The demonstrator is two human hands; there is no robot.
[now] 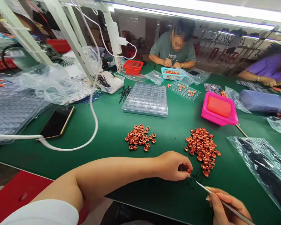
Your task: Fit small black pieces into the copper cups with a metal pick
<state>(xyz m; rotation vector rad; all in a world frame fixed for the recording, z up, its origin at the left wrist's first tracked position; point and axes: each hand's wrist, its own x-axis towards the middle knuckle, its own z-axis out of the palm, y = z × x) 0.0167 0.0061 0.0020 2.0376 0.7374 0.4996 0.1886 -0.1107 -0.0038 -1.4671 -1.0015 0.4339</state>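
My left hand (172, 167) reaches across the table, its fingers closed on a small copper-coloured cup-shaped piece (189, 171). At the lower right my right hand (228, 206) grips slim metal tweezers (202, 186) like a pen, the pointed tip near the left fingertips but apart from them. Tiny black bits (197, 177) lie on the green table around that tip. Just beyond my hands is a large heap of the same copper pieces (202, 148). A smaller, looser group of copper pieces (139, 137) sits past my left forearm.
A stack of clear compartment trays (145, 100) stands mid-table. To the right are a pink basket (220, 120) with a red block and a plastic bag of black parts (259, 168). A phone (58, 122) and white cable (93, 122) lie left. Co-workers (173, 51) sit opposite.
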